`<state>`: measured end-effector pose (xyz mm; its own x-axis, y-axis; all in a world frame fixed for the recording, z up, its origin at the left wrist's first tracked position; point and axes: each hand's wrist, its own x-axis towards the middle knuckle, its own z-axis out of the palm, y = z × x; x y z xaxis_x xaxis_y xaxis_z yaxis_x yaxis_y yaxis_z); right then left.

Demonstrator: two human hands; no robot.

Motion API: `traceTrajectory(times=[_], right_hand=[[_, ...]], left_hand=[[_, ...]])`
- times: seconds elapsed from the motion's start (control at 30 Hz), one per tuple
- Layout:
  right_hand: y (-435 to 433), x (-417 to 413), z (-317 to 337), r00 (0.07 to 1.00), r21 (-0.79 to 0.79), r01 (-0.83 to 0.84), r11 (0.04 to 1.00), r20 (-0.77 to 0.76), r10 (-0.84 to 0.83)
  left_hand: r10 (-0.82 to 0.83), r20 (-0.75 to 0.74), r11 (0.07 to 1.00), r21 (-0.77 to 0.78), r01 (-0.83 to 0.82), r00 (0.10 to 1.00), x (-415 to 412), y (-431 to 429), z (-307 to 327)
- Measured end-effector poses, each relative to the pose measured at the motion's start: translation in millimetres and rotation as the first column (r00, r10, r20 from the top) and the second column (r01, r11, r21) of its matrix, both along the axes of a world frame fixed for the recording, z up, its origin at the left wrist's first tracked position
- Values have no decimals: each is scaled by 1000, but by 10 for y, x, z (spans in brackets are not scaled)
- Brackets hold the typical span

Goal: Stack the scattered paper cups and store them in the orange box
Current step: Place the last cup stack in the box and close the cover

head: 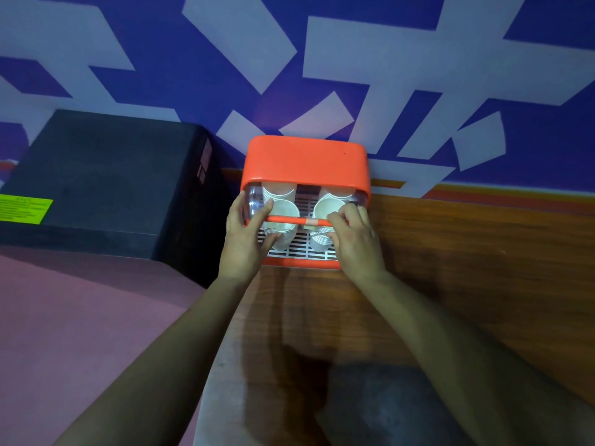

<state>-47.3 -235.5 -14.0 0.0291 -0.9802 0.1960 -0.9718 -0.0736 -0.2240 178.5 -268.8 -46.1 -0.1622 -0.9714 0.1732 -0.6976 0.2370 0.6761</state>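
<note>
The orange box [304,159] stands on the wooden table against the wall, with a white slatted floor and a clear front cover edged by an orange bar [297,220]. Stacks of white paper cups lie inside, one stack on the left [283,207] and one on the right [328,206]. My left hand [244,239] holds the cover's left end, thumb on the orange bar. At the right end, my right hand [352,238] grips the bar with curled fingers. The cover sits partly down over the cups.
A large black box [106,178] with a green label stands left of the orange box. The wooden table [467,252] stretches to the right. A pink surface [80,317] lies at the lower left. The blue and white patterned wall rises behind.
</note>
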Motion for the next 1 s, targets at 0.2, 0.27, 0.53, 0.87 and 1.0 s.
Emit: traceTrajectory(times=[0.2, 0.27, 0.53, 0.87, 1.0], right_hand=[[93, 8, -89, 999, -49, -19, 999, -51, 17], [145, 11, -142, 997, -54, -24, 998, -75, 20], [174, 3, -202, 999, -90, -35, 995, -44, 31], [183, 75, -284, 998, -125, 4, 992, -59, -11], [216, 79, -276, 1000, -109, 1, 994, -26, -4]], left_hand=[[11, 63, 999, -40, -9, 998, 19, 46, -44], [1, 115, 998, -57, 6, 993, 27, 93, -74], [-18, 143, 998, -60, 27, 990, 52, 130, -136], [85, 143, 994, -80, -74, 986, -91, 155, -158], [71, 118, 997, -48, -66, 990, -57, 173, -124]])
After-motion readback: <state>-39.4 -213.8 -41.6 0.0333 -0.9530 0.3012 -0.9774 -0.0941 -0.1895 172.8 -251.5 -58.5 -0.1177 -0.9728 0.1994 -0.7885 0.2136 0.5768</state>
